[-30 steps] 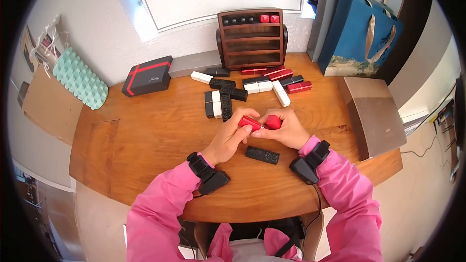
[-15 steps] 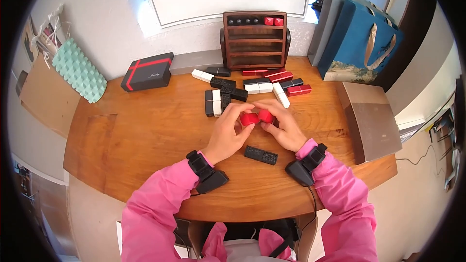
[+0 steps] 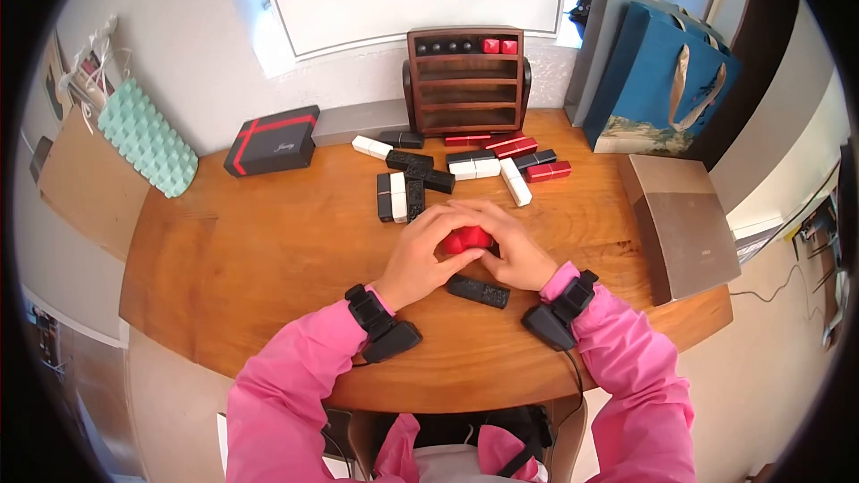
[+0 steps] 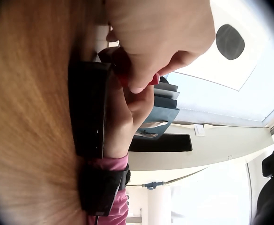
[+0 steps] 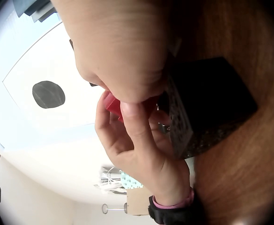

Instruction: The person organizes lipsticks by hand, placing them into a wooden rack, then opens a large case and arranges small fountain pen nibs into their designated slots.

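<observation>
Both hands meet over the front middle of the table in the head view. My left hand (image 3: 414, 255) pinches one red lipstick piece (image 3: 453, 241) between thumb and fingers. Another red piece (image 3: 479, 237) is in my right hand (image 3: 521, 255), and the two pieces sit side by side, partly covered by the fingers. In the right wrist view a thumb lies along the red lipstick (image 5: 112, 104). Just below the hands a black patterned lipstick tube (image 3: 479, 292) lies on the table; it looms close in the left wrist view (image 4: 87, 110).
Several white, black and red lipstick tubes (image 3: 516, 182) lie beyond the hands. Behind them stands a wooden rack (image 3: 465, 73) with black and red lipsticks in its top row. A black gift box (image 3: 273, 140) is at back left; a brown box (image 3: 684, 228) and blue bag (image 3: 658, 76) are right.
The two red pieces, apart with a silver part between them a second ago, are now close together. My hands have closed in, fingertips meeting, and sit slightly lower than half a second ago.
</observation>
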Motion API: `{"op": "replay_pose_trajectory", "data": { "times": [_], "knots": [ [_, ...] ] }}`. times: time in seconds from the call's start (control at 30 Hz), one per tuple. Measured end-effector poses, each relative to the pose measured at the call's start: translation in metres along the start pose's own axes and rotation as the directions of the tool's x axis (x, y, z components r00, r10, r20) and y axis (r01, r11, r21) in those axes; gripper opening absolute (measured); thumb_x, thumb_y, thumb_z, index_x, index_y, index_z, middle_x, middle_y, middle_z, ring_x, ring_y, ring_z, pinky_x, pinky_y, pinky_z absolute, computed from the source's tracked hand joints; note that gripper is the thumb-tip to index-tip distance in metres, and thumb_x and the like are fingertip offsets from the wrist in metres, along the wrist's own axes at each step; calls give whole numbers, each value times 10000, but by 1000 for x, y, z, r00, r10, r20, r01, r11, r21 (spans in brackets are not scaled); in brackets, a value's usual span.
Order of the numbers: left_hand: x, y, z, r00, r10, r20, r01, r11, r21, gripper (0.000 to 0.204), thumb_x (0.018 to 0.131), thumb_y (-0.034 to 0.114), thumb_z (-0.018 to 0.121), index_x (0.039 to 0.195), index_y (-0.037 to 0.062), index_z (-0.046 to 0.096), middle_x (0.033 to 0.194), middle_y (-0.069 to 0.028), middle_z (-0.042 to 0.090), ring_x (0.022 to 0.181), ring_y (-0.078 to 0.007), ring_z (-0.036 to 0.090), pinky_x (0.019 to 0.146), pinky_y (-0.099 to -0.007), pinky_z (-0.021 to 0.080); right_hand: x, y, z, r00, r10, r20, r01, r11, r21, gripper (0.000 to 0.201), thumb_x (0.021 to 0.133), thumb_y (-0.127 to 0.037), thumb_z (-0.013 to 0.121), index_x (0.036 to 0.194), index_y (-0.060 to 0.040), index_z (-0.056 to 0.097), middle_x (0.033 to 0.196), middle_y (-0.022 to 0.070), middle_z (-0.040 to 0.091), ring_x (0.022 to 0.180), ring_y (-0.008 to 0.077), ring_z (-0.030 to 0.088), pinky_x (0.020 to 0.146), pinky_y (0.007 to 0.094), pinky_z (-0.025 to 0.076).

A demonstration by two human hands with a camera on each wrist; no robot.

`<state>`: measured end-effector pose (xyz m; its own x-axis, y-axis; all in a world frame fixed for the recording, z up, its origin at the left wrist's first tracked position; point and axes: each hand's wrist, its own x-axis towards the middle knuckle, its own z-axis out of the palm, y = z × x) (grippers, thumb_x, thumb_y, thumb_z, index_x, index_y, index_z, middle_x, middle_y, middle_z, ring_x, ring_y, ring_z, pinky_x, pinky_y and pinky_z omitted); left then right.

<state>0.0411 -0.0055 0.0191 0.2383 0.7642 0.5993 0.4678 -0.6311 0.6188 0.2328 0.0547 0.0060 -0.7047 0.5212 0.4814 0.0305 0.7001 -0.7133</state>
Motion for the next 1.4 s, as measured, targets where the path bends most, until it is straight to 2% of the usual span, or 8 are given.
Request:
{"op": "replay_pose_trajectory", "data": {
  "times": [0.2, 0.4, 0.67, 0.93, 1.2, 1.27, 1.33, 1.4],
  "knots": [
    [10, 7, -4, 998, 32, -58, -24, 991, 130, 311, 771, 90, 851, 1043, 47, 705, 1028, -111, 694, 948, -278, 674, 845, -353, 537, 1, -7, -2, 986, 52, -156, -61, 997, -49, 812, 771, -16, 744, 1503, -18, 393, 1442, 213, 473, 1343, 388, 472, 1126, 424, 390],
    [88, 19, -26, 908, 318, -272, -195, 897, 397, 305, 762, 52, 845, 1029, 41, 697, 999, -112, 700, 895, -267, 672, 770, -344, 534, 4, -1, -2, 828, 140, -543, -125, 990, 65, 711, 848, -120, 751, 1454, 14, 404, 1341, 216, 523, 1286, 353, 535, 1093, 419, 426],
    [179, -26, 4, 845, 513, -151, -325, 716, 617, 296, 789, 68, 798, 1051, 59, 661, 1007, -98, 663, 957, -311, 627, 818, -396, 514, -2, 3, -2, 831, 100, -548, -112, 994, 12, 587, 834, -50, 684, 1382, -27, 475, 1250, 193, 550, 1130, 355, 571, 1005, 420, 464],
    [202, -56, 28, 902, 423, -82, -249, 666, 703, 351, 779, 57, 792, 1083, 69, 617, 1044, -106, 612, 960, -326, 603, 815, -403, 510, -3, 7, -1, 844, 126, -522, -146, 989, 3, 562, 836, -80, 671, 1362, -14, 485, 1255, 189, 546, 1166, 350, 565, 1001, 417, 464],
    [183, -46, 16, 956, 258, -139, -143, 825, 547, 499, 766, -1, 771, 1211, 41, 550, 1227, -165, 530, 999, -327, 604, 775, -406, 525, -3, 14, 2, 841, 103, -531, -128, 992, -10, 525, 833, -68, 668, 1333, -25, 512, 1218, 173, 562, 1142, 337, 582, 964, 408, 483],
    [178, -33, 11, 956, 231, -180, -86, 808, 583, 462, 797, 51, 757, 1219, 39, 569, 1120, -142, 598, 944, -286, 632, 736, -389, 523, -3, 14, 2, 843, 91, -530, -114, 993, -9, 514, 832, -61, 667, 1323, -26, 518, 1208, 168, 567, 1132, 333, 588, 950, 407, 489],
    [177, -18, 7, 956, -219, -196, 293, 776, 558, 426, 838, 166, 737, 1223, 42, 602, 949, -127, 661, 893, -348, 665, 809, -428, 532, -2, 13, 2, 840, 81, -536, -109, 994, -21, 480, 831, -51, 668, 1292, -23, 537, 1188, 163, 579, 1103, 327, 604, 925, 403, 499],
    [180, -45, 9, 962, -193, -193, 269, 796, 542, 543, 836, 237, 730, 1305, -3, 596, 729, -103, 674, 734, -323, 687, 719, -416, 543, -2, 14, 3, 841, 91, -533, -109, 994, -3, 467, 831, -51, 670, 1280, -20, 544, 1176, 161, 586, 1091, 325, 611, 921, 402, 501]
  ]
}}
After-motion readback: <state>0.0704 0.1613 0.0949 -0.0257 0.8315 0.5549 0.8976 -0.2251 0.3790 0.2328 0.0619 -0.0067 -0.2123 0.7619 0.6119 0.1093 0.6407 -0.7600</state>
